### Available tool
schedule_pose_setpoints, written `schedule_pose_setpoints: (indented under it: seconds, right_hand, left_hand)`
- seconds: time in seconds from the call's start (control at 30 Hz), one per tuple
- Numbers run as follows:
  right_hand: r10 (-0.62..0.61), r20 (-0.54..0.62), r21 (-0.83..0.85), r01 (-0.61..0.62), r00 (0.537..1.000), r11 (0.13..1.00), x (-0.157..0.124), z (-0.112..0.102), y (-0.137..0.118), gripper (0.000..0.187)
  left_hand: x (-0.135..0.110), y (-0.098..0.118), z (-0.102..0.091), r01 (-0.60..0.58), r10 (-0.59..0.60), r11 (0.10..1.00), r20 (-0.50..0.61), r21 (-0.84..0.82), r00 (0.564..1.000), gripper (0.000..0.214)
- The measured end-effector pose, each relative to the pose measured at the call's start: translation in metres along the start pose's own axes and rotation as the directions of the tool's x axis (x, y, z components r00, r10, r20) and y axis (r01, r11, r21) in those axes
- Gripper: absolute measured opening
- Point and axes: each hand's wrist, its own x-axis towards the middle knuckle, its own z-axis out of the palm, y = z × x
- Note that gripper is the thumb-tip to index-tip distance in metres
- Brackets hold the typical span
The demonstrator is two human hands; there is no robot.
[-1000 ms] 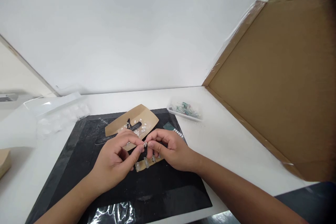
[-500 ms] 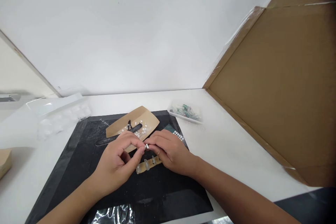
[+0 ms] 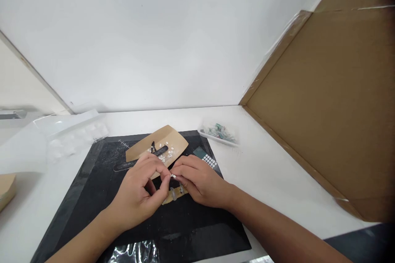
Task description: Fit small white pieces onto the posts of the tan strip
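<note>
Both hands on one tiny part, right over the mat

The left hand (image 3: 135,197) and right hand (image 3: 200,181) meet fingertip to fingertip, both pinching a tiny pale piece (image 3: 172,176) held just above a tan strip (image 3: 173,195) lying on the black mat (image 3: 92,172). The strip carries what look like two clear bits, so it seems only partly filled. Just behind the hands, a brown paper sheet (image 3: 174,137) holds a scatter of loose white pieces (image 3: 165,156) and a dark stick (image 3: 160,151), so plenty looks undone. Farther out on the tabletop (image 3: 262,164) sits a clear tray of greenish bits (image 3: 219,132).
</note>
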Motion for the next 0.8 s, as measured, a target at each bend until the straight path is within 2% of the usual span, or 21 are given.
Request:
schedule_pose_setpoints:
  seconds: [0.3, 0.47, 0.63, 0.8]
  right_hand:
    - [0.001, 0.021, 0.067, -0.003, 1.000, 0.998, 0.001, -0.001, 0.000, 0.013]
    - [0.011, 0.012, 0.093, -0.012, 1.000, 0.996, 0.002, -0.002, -0.001, 0.014]
    - [0.044, 0.017, 0.126, -0.046, 0.999, 0.991, 0.002, -0.003, -0.002, 0.017]
    - [0.082, 0.010, 0.167, -0.083, 0.997, 0.982, 0.003, -0.004, -0.002, 0.015]
  left_hand:
    - [0.002, 0.003, -0.002, -0.113, 0.116, 0.988, -0.021, 0.109, 0.993, 0.011]
    - [0.003, 0.002, -0.004, -0.128, 0.130, 0.980, -0.006, 0.149, 0.991, 0.011]
    - [0.005, -0.001, -0.006, -0.172, 0.188, 0.959, -0.049, 0.223, 0.981, 0.012]
    - [0.008, -0.008, -0.007, -0.136, 0.171, 0.928, -0.072, 0.346, 0.983, 0.008]
